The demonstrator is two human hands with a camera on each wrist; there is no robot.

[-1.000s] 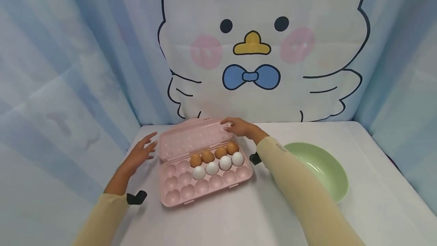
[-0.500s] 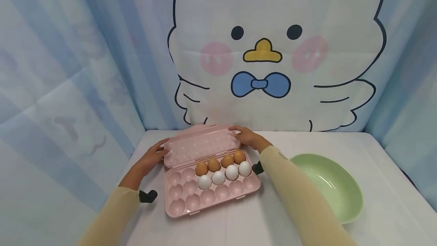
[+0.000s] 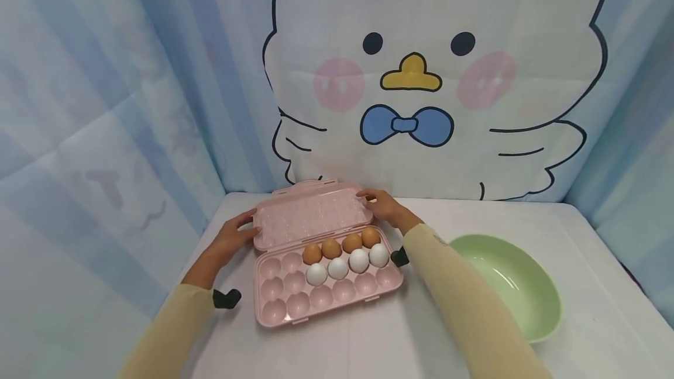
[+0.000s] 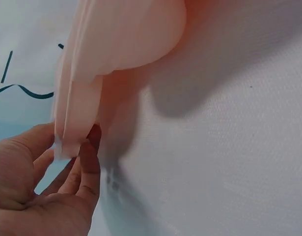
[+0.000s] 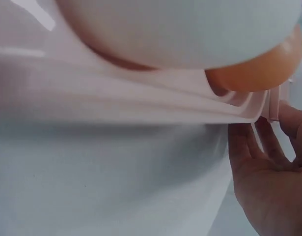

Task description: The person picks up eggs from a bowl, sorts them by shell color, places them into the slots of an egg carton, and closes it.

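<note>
Centrally, our left hand (image 3: 229, 241) pinches the lid (image 3: 310, 215) at its left edge. Our right hand (image 3: 387, 208) grips the right edge, above the eggs (image 3: 342, 253).

Bare table (image 3: 368, 332) lies before the egg carton (image 3: 326, 291); the green bowl (image 3: 505, 285) blocks its right, the backdrop curtain (image 3: 158, 104) stands close behind.

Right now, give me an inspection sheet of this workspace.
Surface: white table, covered in cloth.
Job's things: pink egg tray with its lid raised; four brown eggs, four white eggs, other cups bare.
Clutter: green bowl, nothing in it.
Hands: left hand pinches the lid's left edge; right hand holds its right corner.
Cables: nothing seen.
Surroundings: blue curtain, cartoon chick backdrop.
</note>
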